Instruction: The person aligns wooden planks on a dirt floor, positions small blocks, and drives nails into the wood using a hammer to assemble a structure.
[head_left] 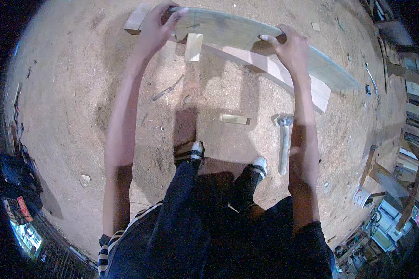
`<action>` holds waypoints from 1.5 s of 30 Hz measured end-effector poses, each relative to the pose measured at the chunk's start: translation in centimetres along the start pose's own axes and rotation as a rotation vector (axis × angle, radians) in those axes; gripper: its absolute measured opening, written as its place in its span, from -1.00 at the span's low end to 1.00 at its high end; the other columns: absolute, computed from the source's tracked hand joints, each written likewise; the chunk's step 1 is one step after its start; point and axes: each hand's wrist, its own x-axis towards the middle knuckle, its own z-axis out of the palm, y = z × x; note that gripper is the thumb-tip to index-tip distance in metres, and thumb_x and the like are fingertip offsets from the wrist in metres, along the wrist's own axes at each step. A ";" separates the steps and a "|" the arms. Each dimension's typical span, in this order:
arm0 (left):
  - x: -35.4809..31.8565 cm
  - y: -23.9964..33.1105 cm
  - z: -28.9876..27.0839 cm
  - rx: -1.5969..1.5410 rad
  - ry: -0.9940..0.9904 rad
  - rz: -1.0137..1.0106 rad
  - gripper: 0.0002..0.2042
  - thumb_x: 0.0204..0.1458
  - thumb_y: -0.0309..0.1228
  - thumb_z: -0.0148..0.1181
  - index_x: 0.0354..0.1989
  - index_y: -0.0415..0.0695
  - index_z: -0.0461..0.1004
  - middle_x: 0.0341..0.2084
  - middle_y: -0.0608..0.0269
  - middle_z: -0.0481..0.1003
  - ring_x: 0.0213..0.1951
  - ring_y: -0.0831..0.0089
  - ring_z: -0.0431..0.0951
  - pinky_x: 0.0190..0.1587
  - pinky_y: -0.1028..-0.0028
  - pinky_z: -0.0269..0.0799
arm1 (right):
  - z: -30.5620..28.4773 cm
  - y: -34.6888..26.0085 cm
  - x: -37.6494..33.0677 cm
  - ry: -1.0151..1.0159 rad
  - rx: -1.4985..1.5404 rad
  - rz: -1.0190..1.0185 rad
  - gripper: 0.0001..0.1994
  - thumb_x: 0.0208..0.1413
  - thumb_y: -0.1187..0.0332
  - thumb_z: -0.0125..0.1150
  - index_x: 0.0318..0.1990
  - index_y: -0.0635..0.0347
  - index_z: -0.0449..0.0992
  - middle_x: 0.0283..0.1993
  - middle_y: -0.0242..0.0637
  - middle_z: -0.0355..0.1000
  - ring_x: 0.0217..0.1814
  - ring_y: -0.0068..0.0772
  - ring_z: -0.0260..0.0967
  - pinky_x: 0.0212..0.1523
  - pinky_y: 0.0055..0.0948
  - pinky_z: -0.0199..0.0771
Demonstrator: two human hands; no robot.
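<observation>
A long greyish wooden plank [228, 29] stands tilted on its edge at the far side. My left hand [162, 27] is closed over its top edge near the left end, thumb on the near face. Farther right, my right hand [291, 45] grips the same edge with its thumb pressed on the near face. A thick wooden beam [319, 90] lies on the ground along the plank, its other end showing beyond my left hand. Just right of that hand, a small wooden block [193, 47] is by the plank's lower edge; whether they touch I cannot tell.
A hammer [284, 144] with a wooden handle lies beside my right forearm. Another small wood block [235, 119] and a thin dark metal piece [167, 88] rest on the sandy ground. At right are a wrench [370, 78], a white bucket [361, 196] and stacked timber.
</observation>
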 end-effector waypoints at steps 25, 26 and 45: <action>-6.1 2.6 -2.1 0.163 0.024 0.253 -0.43 -0.04 0.03 0.41 -0.13 -0.26 0.46 -0.23 0.05 0.45 -0.14 0.20 0.51 -0.07 0.26 0.44 | -1.2 -3.8 -6.3 0.072 -0.022 0.012 -0.61 -0.16 0.41 0.48 -0.09 0.04 0.56 -0.18 -0.29 0.42 -0.01 -0.16 0.39 0.14 -0.07 0.25; -6.1 2.0 -1.9 0.085 0.034 0.217 -0.48 0.06 0.02 0.30 -0.16 -0.28 0.47 -0.29 0.06 0.45 -0.18 0.23 0.52 -0.10 0.28 0.44 | -1.4 -3.9 -6.5 0.064 -0.020 0.017 -0.61 -0.16 0.42 0.48 -0.09 0.04 0.56 -0.17 -0.29 0.42 -0.01 -0.17 0.39 0.14 -0.07 0.25; 4.5 0.2 10.6 -0.426 0.788 -0.127 -0.50 0.22 -0.16 0.06 -0.72 -0.17 0.15 -0.77 0.30 0.12 -0.60 0.47 0.14 -0.51 0.27 -0.01 | -7.0 5.7 -27.2 -0.252 -0.164 0.282 -0.15 0.06 0.15 0.40 0.39 0.35 0.09 0.32 0.27 0.14 0.37 0.39 0.10 0.33 0.17 0.17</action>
